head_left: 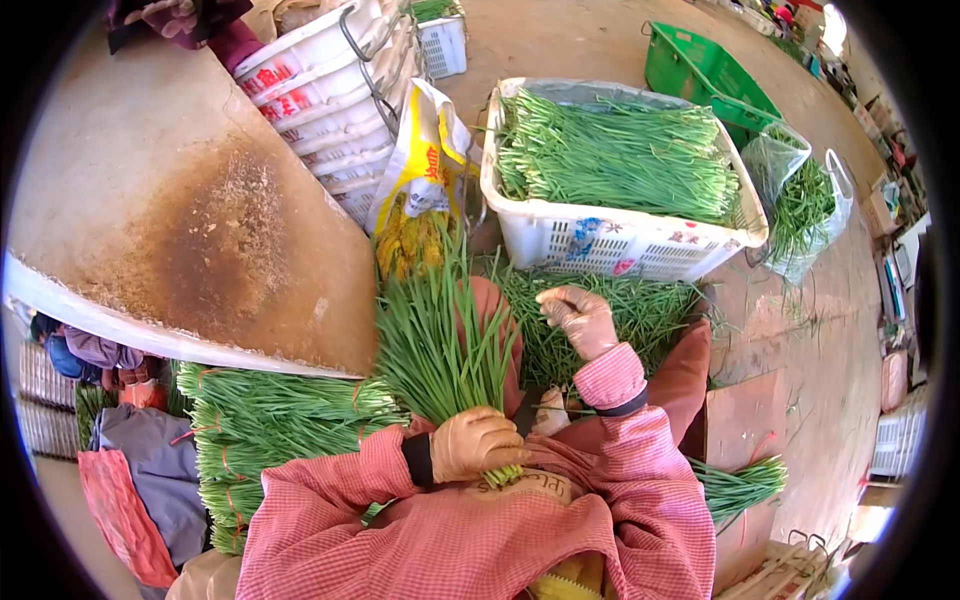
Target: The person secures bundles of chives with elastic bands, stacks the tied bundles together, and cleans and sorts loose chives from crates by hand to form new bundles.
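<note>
My left hand (pixel 475 445), in a tan glove, is wrapped round the lower stems of a bunch of chives (pixel 440 345) held upright against my lap. The green leaves fan out above the fist, and the pale cut ends poke out below it. My right hand (pixel 580 318), gloved too, is raised to the right of the bunch with its fingers curled together. Whatever it may pinch is too small to make out. Behind it, a heap of loose chives (pixel 640 305) lies between my knees and the white crate.
A white crate (pixel 625 245) of chives stands ahead, with a green crate (pixel 700 75) and a filled plastic bag (pixel 805 205) beyond. Stacked white crates (pixel 320 100) and a stained board (pixel 200 200) are left. Tied bundles (pixel 270 430) lie below the board; another bundle (pixel 740 488) sits right.
</note>
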A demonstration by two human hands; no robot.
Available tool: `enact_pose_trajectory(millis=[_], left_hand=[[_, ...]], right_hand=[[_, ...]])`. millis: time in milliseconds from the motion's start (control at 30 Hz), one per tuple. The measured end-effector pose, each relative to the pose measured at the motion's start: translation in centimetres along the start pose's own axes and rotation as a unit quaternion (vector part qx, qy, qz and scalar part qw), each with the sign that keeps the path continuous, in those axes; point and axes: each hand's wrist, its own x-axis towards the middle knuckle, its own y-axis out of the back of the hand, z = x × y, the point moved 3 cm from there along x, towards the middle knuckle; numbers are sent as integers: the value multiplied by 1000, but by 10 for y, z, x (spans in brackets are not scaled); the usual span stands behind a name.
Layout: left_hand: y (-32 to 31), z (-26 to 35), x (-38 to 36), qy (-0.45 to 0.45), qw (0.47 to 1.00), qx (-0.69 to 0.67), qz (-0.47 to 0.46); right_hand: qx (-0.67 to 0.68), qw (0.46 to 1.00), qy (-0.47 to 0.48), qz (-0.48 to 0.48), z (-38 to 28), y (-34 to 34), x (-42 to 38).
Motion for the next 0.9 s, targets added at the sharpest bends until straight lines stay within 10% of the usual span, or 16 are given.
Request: enact_pose_trajectory(millis=[233,367,433,900], left_hand=[[-22,3,-8,-21,999,37,-7],[-23,1,-6,-25,999,35,-30],[-22,2,-3,-22,998,43,-40],[-41,-3,-1,-14,991,58,-117]], right_hand=[[-72,995,-66,-25,39,-22,-7],[-113,992,13,-49,29,-33,-9],[-301,928,222,-5,15,-43,-15],[-395,913,74,-70,18,-45,-16]])
